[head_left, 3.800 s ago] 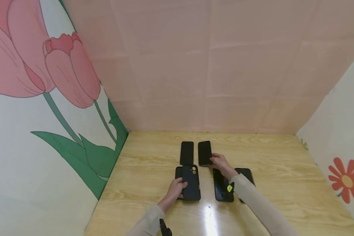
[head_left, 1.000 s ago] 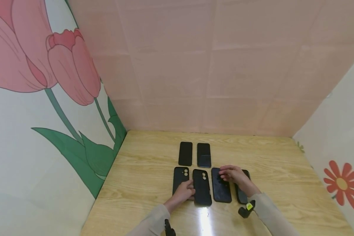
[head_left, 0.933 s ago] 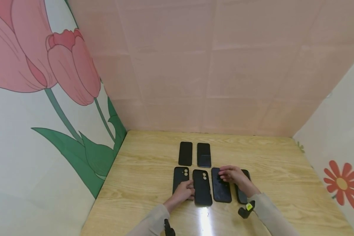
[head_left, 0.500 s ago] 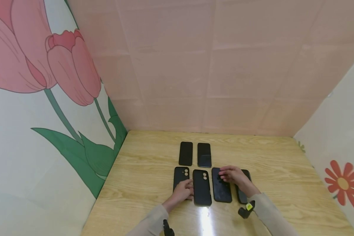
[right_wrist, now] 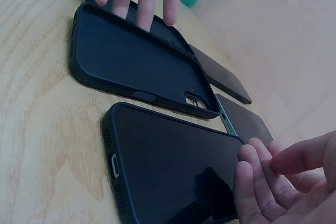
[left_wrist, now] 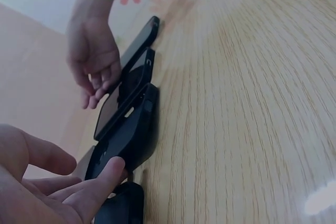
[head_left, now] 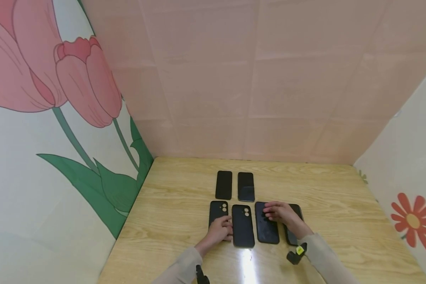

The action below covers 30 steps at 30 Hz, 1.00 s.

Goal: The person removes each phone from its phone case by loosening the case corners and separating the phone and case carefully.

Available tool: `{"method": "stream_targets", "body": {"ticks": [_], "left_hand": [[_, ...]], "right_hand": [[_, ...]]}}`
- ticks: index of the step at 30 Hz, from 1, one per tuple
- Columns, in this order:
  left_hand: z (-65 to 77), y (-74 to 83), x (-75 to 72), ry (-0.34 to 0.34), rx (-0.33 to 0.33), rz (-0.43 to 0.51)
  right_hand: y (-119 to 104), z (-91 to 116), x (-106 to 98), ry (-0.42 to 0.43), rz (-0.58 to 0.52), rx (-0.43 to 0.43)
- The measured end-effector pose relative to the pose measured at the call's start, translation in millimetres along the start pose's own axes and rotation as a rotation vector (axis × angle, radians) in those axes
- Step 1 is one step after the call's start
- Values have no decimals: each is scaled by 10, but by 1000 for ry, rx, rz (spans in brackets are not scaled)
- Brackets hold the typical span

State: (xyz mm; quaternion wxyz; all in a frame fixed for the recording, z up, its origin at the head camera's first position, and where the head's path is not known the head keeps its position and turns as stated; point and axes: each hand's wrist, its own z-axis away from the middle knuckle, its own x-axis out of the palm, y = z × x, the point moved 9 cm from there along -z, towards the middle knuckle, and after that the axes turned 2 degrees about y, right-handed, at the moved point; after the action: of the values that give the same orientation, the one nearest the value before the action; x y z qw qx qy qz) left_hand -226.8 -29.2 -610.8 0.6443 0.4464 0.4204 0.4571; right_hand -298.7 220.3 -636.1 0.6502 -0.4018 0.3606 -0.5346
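Observation:
My left hand [head_left: 218,230] lies over the lower part of a black phone case [head_left: 216,210], fingers relaxed and holding nothing. Its fingertips are right by the side of a second empty black case [head_left: 243,227], whose hollow inside and camera cutout show in the right wrist view. To the right of that is a phone in a black case [head_left: 267,230], screen up. My right hand [head_left: 284,215] hovers over its upper part with loosely bent fingers and nothing between them. The rightmost black phone [head_left: 291,236] is partly covered by my right hand and wrist.
Two dark phones without cases, one on the left [head_left: 223,185] and one on the right [head_left: 246,186], lie side by side behind the cases. The wooden table [head_left: 177,197] ends at a pink wall, with flowered walls at both sides.
The second case, earlier gripped by my left hand over the first, now lies flat beside it. My right hand has come back from the right bare phone. Over the last second, both hands barely move.

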Motion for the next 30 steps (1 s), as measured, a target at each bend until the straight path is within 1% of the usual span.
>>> {"method": "stream_targets", "body": {"ticks": [5,9,14,16,21,23,25,27,30], "left_hand": [[4,6,-25,24,11,42],[5,-1,-55,39,21,56],[19,-18,-68,44,12,81],[24,-19,-64,44,14,88],[33,-17,-42,42,37,94],[38,-16,-38,43,43,97],[44,-15,-36,43,43,99],[46,-11,-36,40,44,97],[51,-4,-30,32,42,94]], "right_hand": [[27,-7,-8,2,0,4],[26,9,-12,15,0,6],[-9,51,10,22,11,4],[-35,72,24,24,13,-5],[-108,118,60,33,62,-50],[-143,128,65,52,116,-79],[-180,131,54,94,188,-114],[-224,138,49,138,286,-157],[-280,147,66,177,453,-233]]}}
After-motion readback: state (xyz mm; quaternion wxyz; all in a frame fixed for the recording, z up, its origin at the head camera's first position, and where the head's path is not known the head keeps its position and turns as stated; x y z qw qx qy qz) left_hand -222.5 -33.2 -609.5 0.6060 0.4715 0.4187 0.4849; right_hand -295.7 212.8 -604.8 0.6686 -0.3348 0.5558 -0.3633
